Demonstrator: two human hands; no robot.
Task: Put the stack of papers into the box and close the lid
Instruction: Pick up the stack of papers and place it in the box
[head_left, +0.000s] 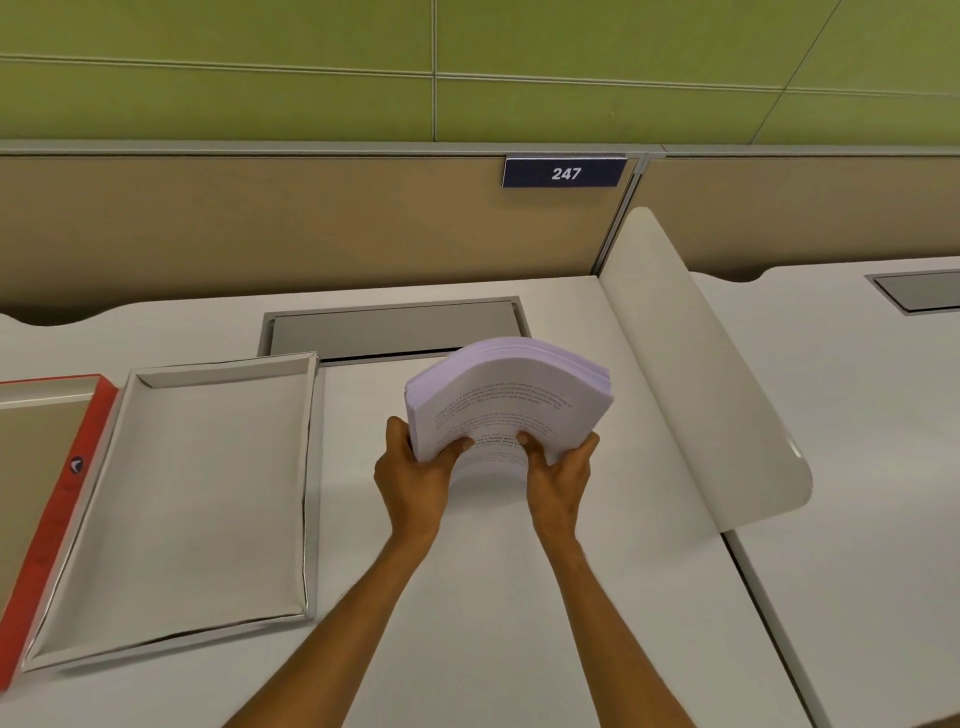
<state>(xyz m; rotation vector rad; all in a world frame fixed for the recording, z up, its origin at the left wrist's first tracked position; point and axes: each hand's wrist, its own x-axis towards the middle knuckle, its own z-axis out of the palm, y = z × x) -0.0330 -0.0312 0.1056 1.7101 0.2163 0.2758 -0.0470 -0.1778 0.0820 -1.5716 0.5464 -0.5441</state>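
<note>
Both hands held the papers.
The left hand (410, 467) and right hand (558, 470) gripped the bent stack of papers (506, 397) beside the open box (182, 499).

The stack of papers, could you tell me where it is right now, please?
In the head view, the stack of papers is held above the desk by both hands, right of the open box.

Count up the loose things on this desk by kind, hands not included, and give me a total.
Stack of papers: 1, held by the left hand and right hand
White box tray, open and empty: 1
Red box lid, partly out of frame: 1
Total: 3
</note>
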